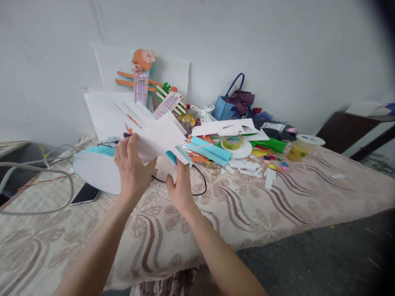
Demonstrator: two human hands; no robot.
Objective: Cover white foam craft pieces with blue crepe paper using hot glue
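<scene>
**Patterned cover [173, 242], both hands at a white cutout [162, 135]**

Work surface: a beige cloth with brown wavy bands and flower motifs, its near edge hanging above a dark floor [296, 255].

Hands: the left hand [132, 166] grips the cutout at its left side, fingers bent over the face and thumb below. The right hand [181, 185] touches the lower-right strip of the cutout; its fingertips are partly hidden behind the strip and the thumb stands apart, so whether it grips cannot be told.

Cutout: held raised and tilted over the cover, between the hands; narrow strips project from its body, and blue shows at the lower-right one.

Left side: a dark phone [85, 193] lies flat near a white oval [97, 169] with a blue edge. A grey cable [73, 185] loops beside them.

Right side, moving outward: white paper scraps [269, 179], coloured discs [273, 166], a folded blue strip [211, 151], a roll of tape [226, 143] and a tub [296, 152] with yellow contents.

Rear: an orange figure [142, 86] with a plaid body stands before a white board [173, 78]. A blue bag [224, 109] sits farther right, near the grey wall [277, 49].
</scene>
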